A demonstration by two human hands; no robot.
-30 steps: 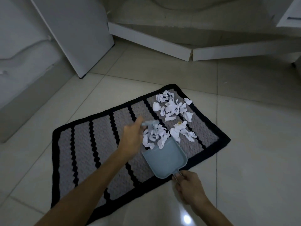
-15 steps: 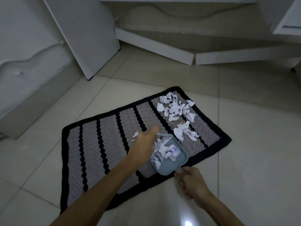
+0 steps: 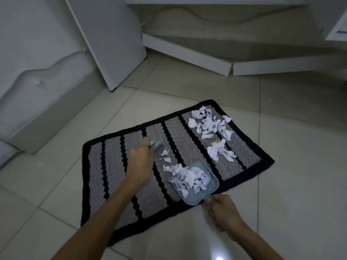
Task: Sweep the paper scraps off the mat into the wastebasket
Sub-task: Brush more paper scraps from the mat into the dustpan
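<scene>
Tiled floor (image 3: pixel 293 147), left hand (image 3: pixel 139 162) fisted on brush (image 3: pixel 156 143) (blurred), right hand (image 3: pixel 224 212) gripping dustpan (image 3: pixel 197 196) handle

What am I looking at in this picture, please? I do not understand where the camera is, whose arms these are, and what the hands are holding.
There is no machine here. The camera sits on a person's head and looks down, so the two bare arms are that person's own.

On the tiled floor lies a grey mat with black stripes and a black border. Torn white paper scraps are scattered on its far right part.

The right hand holds the thin handle of a small blue-grey dustpan, which rests on the mat and already contains a pile of scraps. The left hand grips a small brush; it is blurred, so its shape is unclear. Two little scraps lie between brush and pan.

No wastebasket is visible.
</scene>
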